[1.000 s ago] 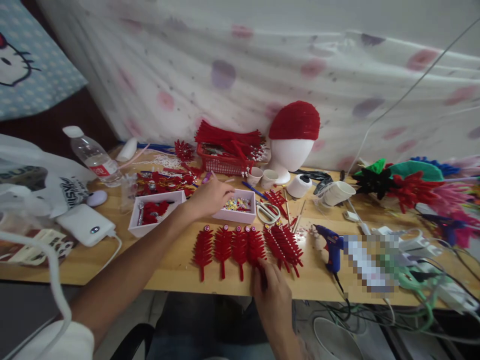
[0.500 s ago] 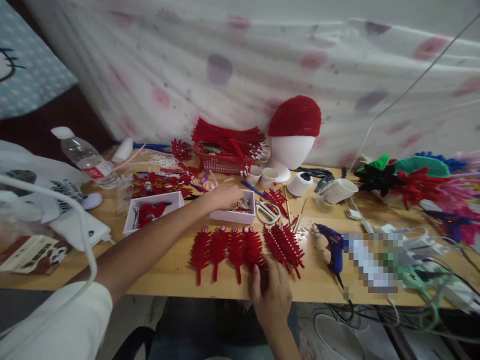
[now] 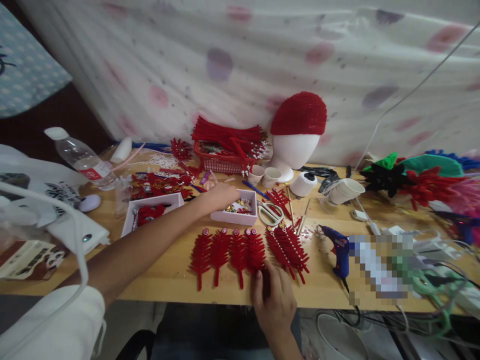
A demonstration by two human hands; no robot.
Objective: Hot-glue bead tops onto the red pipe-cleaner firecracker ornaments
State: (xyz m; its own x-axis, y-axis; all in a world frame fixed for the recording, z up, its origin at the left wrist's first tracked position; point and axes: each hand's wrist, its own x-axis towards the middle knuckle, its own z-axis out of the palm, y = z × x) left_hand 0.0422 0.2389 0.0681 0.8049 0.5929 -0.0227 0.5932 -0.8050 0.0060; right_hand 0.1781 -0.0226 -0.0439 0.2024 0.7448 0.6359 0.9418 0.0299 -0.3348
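Observation:
My left hand (image 3: 224, 196) reaches over the left end of a small white box (image 3: 234, 217) holding loose gold and red beads; its fingertips are hidden. My right hand (image 3: 276, 297) rests by the table's front edge, thumb and fingers loosely bent and apart. Its fingertips touch the lower end of a red fuzzy feather-shaped ornament (image 3: 255, 250), whose stem is out of sight. Several more such ornaments (image 3: 200, 255) lie in a row to the left, each topped with a round gem. To the right, further red ornaments (image 3: 288, 250) carry yellow gems and strings of white beads.
White-handled scissors (image 3: 270, 214) lie right of the bead box. A blue glue gun (image 3: 340, 250) stands farther right, near tangled cables. Behind are a red basket (image 3: 225, 164), paper cups (image 3: 271, 176), a thread spool (image 3: 303, 184) and a red-capped foam head (image 3: 296, 150). A bottle (image 3: 80, 160) leans left.
The camera view has shifted slightly. My left hand has drawn a little left at the bead box, so more beads show. My right hand stays at the same ornament.

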